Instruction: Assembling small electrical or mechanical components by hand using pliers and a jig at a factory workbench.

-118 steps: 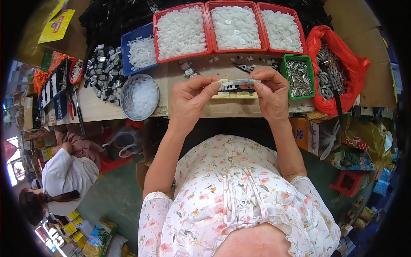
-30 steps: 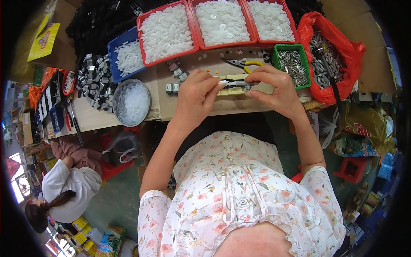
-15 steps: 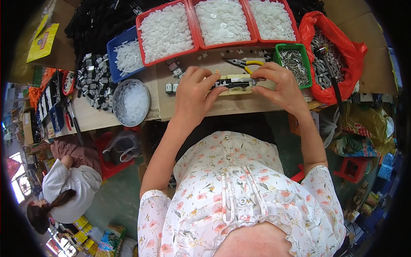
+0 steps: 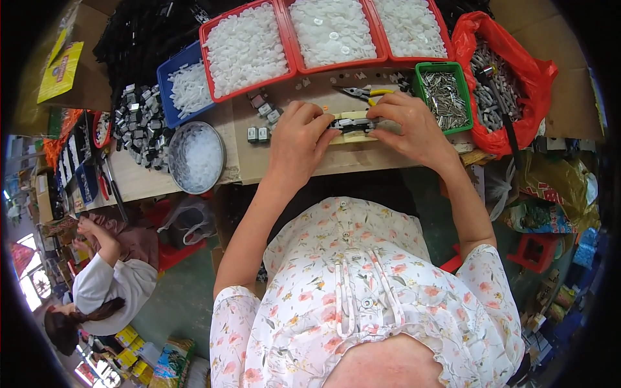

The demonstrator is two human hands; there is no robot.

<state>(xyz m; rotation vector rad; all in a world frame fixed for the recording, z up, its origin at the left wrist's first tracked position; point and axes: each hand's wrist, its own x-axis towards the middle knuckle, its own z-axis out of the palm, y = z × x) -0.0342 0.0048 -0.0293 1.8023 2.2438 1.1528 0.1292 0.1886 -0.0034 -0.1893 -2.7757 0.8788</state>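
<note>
A narrow black and light-grey plastic part (image 4: 351, 123) lies along a cream-coloured block (image 4: 356, 138) at the bench's near edge. Round its left end close the thumb and fingers of my left hand (image 4: 294, 139). The thumb and forefinger of my right hand (image 4: 414, 129) pinch its right end, and the fingertips hide both ends. Just beyond lie pliers with yellow handles (image 4: 362, 95). Small grey and black housings (image 4: 259, 134) sit left of my left hand.
Red trays of white plastic pieces (image 4: 294, 39) line the back. A green bin of metal pins (image 4: 443, 97) and a red bag of grey parts (image 4: 540, 71) stand right. Left are a blue tray (image 4: 169, 97), a round metal bowl (image 4: 223, 158) and a seated person (image 4: 116, 284).
My right hand has shifted left, closer to my left hand, and more of the cream block shows behind the part. The person at the left has moved an arm.
</note>
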